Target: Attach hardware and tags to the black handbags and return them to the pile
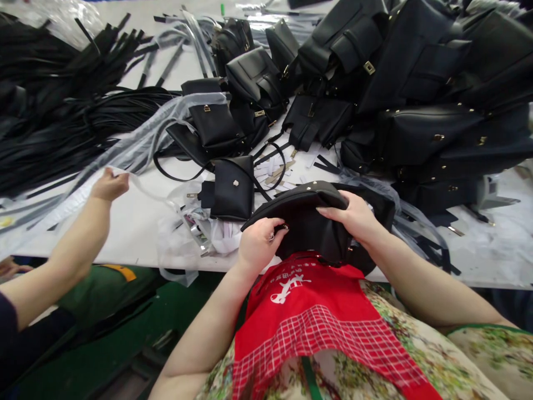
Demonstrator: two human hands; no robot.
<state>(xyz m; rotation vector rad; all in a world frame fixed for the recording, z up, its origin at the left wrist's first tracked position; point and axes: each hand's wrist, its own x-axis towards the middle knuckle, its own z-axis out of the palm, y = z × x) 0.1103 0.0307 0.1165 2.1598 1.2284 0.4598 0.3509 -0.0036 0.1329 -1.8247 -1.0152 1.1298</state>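
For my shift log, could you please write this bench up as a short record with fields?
Left hand: grips the near edge of the black bag
Right hand: clasps the bag's top
Bag position: at the near edge of the white table, above the red apron
Nearby: small black pouch behind it; pile of black bags at right; black straps at left
Co-worker's hand: touching clear plastic wrap, left

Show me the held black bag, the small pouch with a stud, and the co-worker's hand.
black bag (pixel 302 201): head view, on its top flap.
small pouch (pixel 232 191): head view, middle of its front.
co-worker's hand (pixel 110 186): head view, back of the hand.
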